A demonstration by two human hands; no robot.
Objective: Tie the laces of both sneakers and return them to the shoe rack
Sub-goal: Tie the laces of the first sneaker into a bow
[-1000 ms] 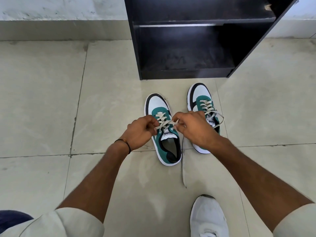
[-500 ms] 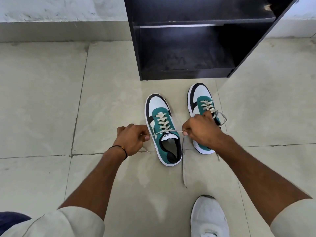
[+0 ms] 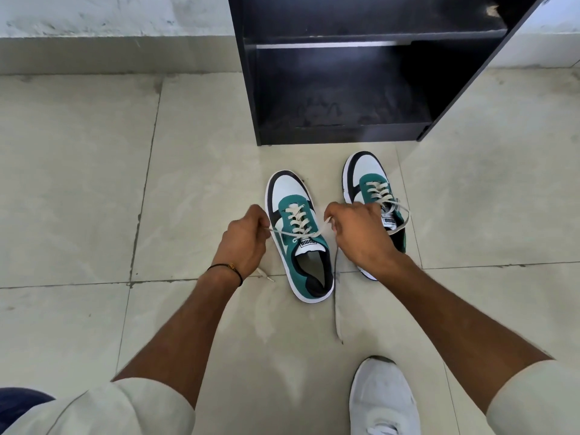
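Note:
Two green, white and black sneakers stand on the tiled floor, toes toward the rack. The left sneaker (image 3: 298,240) has its cream lace (image 3: 306,237) drawn out taut to both sides. My left hand (image 3: 244,243) pinches the left end; its tip trails on the floor by my wrist. My right hand (image 3: 361,233) pinches the right end, whose long tail (image 3: 336,306) hangs down to the floor. The right sneaker (image 3: 373,196) sits partly behind my right hand, with a loop of lace showing at its side.
The black shoe rack (image 3: 345,76) stands just beyond the sneakers, its lower shelf open and bare. A white shoe (image 3: 383,400) on a foot is at the bottom right. A low wall skirting runs along the back.
My hands first pulled apart and back, drawing the lace tight. They have now moved forward again beside the left sneaker, still holding both ends.

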